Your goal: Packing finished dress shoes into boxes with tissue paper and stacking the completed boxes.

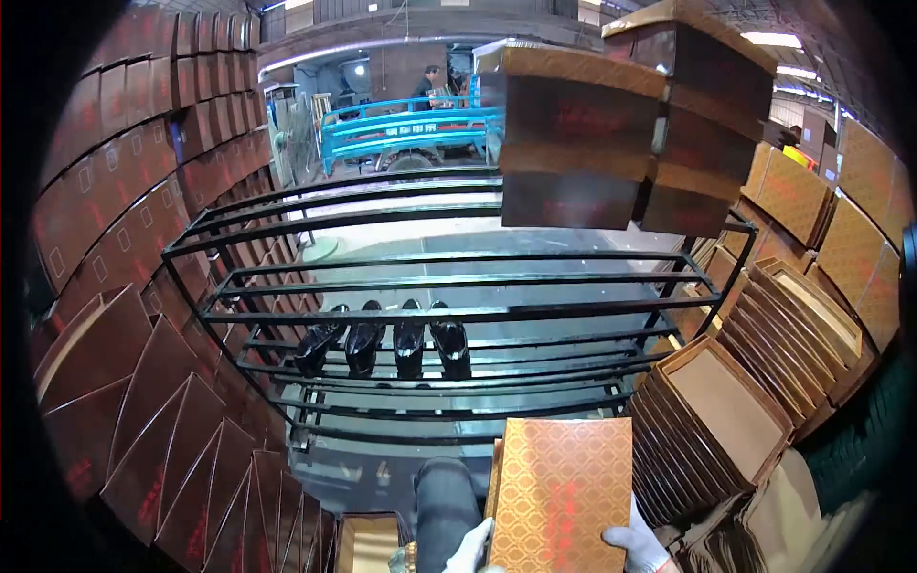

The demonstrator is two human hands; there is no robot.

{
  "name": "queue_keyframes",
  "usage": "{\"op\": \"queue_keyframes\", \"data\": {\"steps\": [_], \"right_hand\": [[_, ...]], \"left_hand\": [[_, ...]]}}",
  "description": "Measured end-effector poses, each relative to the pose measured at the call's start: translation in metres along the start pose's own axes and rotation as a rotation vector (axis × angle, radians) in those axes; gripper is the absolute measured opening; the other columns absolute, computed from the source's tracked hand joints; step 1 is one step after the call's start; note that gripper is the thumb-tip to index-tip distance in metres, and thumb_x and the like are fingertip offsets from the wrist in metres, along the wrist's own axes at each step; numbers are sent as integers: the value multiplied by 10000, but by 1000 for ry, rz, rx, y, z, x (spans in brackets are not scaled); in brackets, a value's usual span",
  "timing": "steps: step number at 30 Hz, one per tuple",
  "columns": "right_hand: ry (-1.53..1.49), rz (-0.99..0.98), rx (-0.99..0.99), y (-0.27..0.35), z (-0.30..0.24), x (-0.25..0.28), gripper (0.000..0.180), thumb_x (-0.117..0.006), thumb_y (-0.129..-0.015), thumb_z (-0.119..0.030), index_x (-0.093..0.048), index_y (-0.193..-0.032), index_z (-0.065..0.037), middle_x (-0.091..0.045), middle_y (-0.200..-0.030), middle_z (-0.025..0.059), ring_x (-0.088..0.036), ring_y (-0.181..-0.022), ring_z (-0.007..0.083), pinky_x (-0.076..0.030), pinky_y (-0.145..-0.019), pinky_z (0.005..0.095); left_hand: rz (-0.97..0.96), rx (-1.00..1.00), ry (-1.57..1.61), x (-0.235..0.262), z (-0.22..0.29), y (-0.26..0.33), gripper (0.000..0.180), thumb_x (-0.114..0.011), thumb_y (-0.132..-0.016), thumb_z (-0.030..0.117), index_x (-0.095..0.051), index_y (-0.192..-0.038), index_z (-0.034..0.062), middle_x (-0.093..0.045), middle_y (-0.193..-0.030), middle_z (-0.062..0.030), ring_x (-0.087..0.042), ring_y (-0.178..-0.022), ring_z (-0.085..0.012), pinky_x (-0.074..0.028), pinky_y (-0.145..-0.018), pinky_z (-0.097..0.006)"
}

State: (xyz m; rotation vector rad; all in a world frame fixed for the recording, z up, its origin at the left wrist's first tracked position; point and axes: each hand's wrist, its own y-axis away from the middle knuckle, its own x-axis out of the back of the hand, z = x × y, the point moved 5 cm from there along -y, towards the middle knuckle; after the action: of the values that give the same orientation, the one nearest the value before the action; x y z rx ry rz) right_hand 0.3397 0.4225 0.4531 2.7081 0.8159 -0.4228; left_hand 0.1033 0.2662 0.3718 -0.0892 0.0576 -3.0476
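Observation:
A gold-patterned shoebox [564, 487] with red print is held low in front of me. My left hand [468, 550], in a white glove, presses against the box's near left side. My right hand [638, 544], also gloved, grips the right edge with its fingers curled onto the top. The lower parts of both hands are cut off by the picture's edge. Beyond the box, several shiny black dress shoes [409, 346] stand side by side on a lower level of a black metal rack [478, 312].
Large brown boxes [573, 119] are stacked on the rack's top right. Brown boxes [124, 239] wall the left side. Nested open box trays [731, 401] lean at the right. An open tray [371, 542] lies by my leg [446, 506]. A person [423, 88] is beside a blue cart [411, 129].

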Motion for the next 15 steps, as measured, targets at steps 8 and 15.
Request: {"op": "queue_keyframes", "data": {"steps": [8, 15], "right_hand": [[11, -55, -83, 28, 20, -12, 1224, -881, -856, -323, -186, -1828, -55, -285, -1870, 128, -269, -1703, 261, -241, -1381, 404], [43, -177, -51, 30, 9, -22, 1302, -937, -839, -411, -169, -1825, -47, -297, -1859, 140, -297, -1688, 246, -277, -1366, 418]], "left_hand": [[205, 100, 981, 10, 31, -109, 573, -497, -1202, 525, -595, -1562, 91, -693, -1465, -35, -621, -1277, -204, -497, -1144, -362], [97, -318, 722, 67, 220, -205, 587, -541, -1186, 422, -454, -1638, 56, -568, -1588, -66, -515, -1409, -236, -413, -1223, -416]]}}
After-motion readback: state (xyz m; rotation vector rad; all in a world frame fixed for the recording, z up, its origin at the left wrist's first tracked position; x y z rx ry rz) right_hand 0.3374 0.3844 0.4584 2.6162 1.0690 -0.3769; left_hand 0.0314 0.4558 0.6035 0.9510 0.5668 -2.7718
